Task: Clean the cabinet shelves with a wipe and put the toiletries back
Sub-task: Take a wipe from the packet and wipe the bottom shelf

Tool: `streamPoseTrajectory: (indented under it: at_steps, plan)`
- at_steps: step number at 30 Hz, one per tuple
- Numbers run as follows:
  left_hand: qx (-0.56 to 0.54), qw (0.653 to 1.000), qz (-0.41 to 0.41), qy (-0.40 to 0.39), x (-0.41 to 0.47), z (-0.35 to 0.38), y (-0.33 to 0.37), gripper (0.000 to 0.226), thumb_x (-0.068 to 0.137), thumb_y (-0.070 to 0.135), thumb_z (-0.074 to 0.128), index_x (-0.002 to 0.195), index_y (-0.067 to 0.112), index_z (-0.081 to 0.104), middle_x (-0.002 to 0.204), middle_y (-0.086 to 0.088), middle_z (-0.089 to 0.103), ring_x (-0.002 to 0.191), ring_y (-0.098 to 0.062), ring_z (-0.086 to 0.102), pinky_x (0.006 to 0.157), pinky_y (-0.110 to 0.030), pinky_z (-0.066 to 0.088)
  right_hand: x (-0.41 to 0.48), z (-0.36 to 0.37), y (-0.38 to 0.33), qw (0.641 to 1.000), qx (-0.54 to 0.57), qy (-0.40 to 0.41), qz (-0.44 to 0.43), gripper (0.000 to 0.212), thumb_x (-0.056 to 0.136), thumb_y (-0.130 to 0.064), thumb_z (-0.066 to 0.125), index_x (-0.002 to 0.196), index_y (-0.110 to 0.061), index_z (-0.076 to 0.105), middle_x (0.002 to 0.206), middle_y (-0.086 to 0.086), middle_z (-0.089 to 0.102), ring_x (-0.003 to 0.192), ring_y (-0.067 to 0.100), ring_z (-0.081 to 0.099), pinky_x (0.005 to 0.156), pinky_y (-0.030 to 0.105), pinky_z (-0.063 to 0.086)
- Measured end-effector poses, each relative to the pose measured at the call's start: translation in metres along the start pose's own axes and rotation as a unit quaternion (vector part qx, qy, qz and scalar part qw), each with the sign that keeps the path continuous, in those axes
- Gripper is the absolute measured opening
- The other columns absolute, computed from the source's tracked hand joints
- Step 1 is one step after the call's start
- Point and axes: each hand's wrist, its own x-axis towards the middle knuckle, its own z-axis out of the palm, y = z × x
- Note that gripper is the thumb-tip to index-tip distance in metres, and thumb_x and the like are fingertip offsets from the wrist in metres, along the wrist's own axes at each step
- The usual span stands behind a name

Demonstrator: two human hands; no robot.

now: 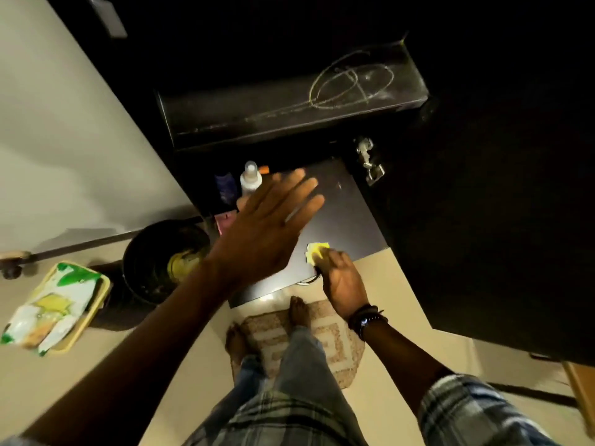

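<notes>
Black cabinet [483, 220] takes up most of the view, and it's pretty dim in there. The upper shelf [289, 101] looks untouched to me: dusty all over, with pale ring marks scrawled across it. So I'd say that one is left to do. The grey lower shelf [351, 220] underneath is where the work is. Its bare right part looks smooth and a bit shiny, so my guess is it's at least partly wiped.

On the floor to the left there's a black bin [154, 268] with something yellow inside, maybe a used wipe, but I can't tell. Next to it a green-and-white wipes pack [54, 300] lies on a yellow tray [103, 294].

On to the hands. The left hand [270, 220] is flat and released, fingers spread, nothing in it. It's a bit blurred, and it hovers over the left part of the lower shelf just beside the toiletries. The right hand [341, 278] is grasping the yellow wipe [317, 251] and pressing it down near the front edge of the lower shelf.

The toiletries, a white bottle [251, 178], a dark blue bottle [225, 188] and something pink [223, 222], are bunched at the left end of that shelf. Can't say whether they're already put back or just shoved aside. Rough call: about midway, with the top shelf and the restocking left.
</notes>
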Motion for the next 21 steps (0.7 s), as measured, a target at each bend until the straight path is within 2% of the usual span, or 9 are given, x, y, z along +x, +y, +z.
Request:
streamPoseTrajectory:
  at_steps: [2, 3, 6, 7, 9, 11, 14, 18, 21]
  plan:
    - [-0.031, 0.997, -0.066, -0.029, -0.037, 0.016, 0.008, 0.052, 0.089, 0.014, 0.055, 0.138, 0.007, 0.041, 0.147, -0.019, 0.036, 0.141, -0.035, 0.025, 0.114, -0.052, 0.022, 0.015, -0.004, -0.009, 0.997, 0.015, 0.036, 0.072, 0.036, 0.089, -0.008, 0.047, 0.121, -0.015, 0.062, 0.123, 0.011, 0.06, 0.101, 0.032, 0.054, 0.085, 0.039, 0.051]
    - [-0.04, 0.994, -0.094, -0.046, -0.051, 0.022, 0.012, 0.052, 0.09, 0.017, 0.054, 0.139, 0.008, 0.039, 0.148, -0.019, 0.035, 0.141, -0.035, 0.024, 0.114, -0.052, 0.021, 0.021, -0.006, -0.02, 0.996, 0.027, 0.027, 0.086, 0.034, 0.088, -0.004, 0.052, 0.12, -0.012, 0.063, 0.122, 0.015, 0.059, 0.104, 0.035, 0.053, 0.087, 0.041, 0.05]
    - [-0.062, 0.984, -0.141, -0.087, -0.079, 0.032, 0.021, 0.055, 0.09, 0.018, 0.048, 0.142, 0.006, 0.035, 0.15, -0.02, 0.03, 0.142, -0.035, 0.019, 0.114, -0.053, 0.022, 0.018, 0.0, -0.049, 0.997, 0.035, -0.063, -0.022, 0.041, 0.086, 0.005, 0.052, 0.125, -0.006, 0.058, 0.13, 0.018, 0.053, 0.119, 0.035, 0.048, 0.097, 0.043, 0.045]
    - [-0.064, 0.981, -0.158, -0.09, -0.084, 0.034, 0.023, 0.056, 0.089, 0.018, 0.048, 0.142, 0.007, 0.034, 0.15, -0.02, 0.03, 0.142, -0.035, 0.019, 0.114, -0.053, 0.021, 0.012, 0.003, -0.051, 0.995, 0.03, -0.072, -0.055, 0.043, 0.085, 0.005, 0.053, 0.125, -0.007, 0.059, 0.131, 0.016, 0.053, 0.119, 0.035, 0.048, 0.096, 0.043, 0.047]
    - [-0.069, 0.975, -0.192, -0.084, -0.091, 0.036, 0.025, 0.058, 0.089, 0.019, 0.047, 0.143, 0.007, 0.031, 0.149, -0.02, 0.031, 0.141, -0.036, 0.02, 0.116, -0.05, 0.017, 0.001, -0.001, -0.045, 0.996, 0.051, -0.052, -0.056, 0.044, 0.08, 0.005, 0.054, 0.12, -0.011, 0.064, 0.13, 0.01, 0.058, 0.117, 0.03, 0.053, 0.097, 0.037, 0.049]
    - [-0.074, 0.971, -0.215, -0.076, -0.095, 0.037, 0.027, 0.057, 0.091, 0.022, 0.044, 0.144, 0.006, 0.029, 0.149, -0.021, 0.031, 0.141, -0.037, 0.02, 0.116, -0.049, 0.014, -0.003, -0.023, -0.041, 0.994, 0.105, -0.01, 0.005, 0.044, 0.079, 0.007, 0.052, 0.115, -0.012, 0.068, 0.117, 0.007, 0.066, 0.108, 0.025, 0.061, 0.097, 0.027, 0.048]
    - [-0.089, 0.966, -0.238, -0.053, -0.092, 0.034, 0.028, 0.056, 0.094, 0.027, 0.036, 0.144, 0.007, 0.025, 0.15, -0.022, 0.028, 0.142, -0.037, 0.017, 0.115, -0.052, 0.015, 0.004, -0.087, -0.058, 0.983, 0.145, 0.109, 0.039, 0.037, 0.083, 0.005, 0.055, 0.113, -0.013, 0.068, 0.106, 0.005, 0.07, 0.096, 0.019, 0.064, 0.088, 0.028, 0.051]
    - [-0.125, 0.954, -0.272, 0.003, -0.077, 0.024, 0.025, 0.055, 0.094, 0.027, 0.041, 0.144, 0.007, 0.028, 0.151, -0.02, 0.027, 0.143, -0.035, 0.015, 0.112, -0.056, 0.022, 0.028, -0.182, -0.097, 0.943, 0.193, 0.268, -0.038, 0.034, 0.082, 0.007, 0.06, 0.112, -0.006, 0.069, 0.11, 0.005, 0.07, 0.1, 0.015, 0.064, 0.092, 0.023, 0.048]
    - [-0.126, 0.951, -0.281, 0.031, -0.072, 0.018, 0.021, 0.054, 0.093, 0.028, 0.043, 0.141, 0.007, 0.029, 0.147, -0.02, 0.033, 0.142, -0.034, 0.02, 0.112, -0.055, 0.025, 0.06, -0.219, -0.119, 0.922, 0.188, 0.325, -0.092, 0.032, 0.081, 0.007, 0.061, 0.111, -0.003, 0.069, 0.11, 0.008, 0.07, 0.099, 0.019, 0.065, 0.09, 0.026, 0.05]
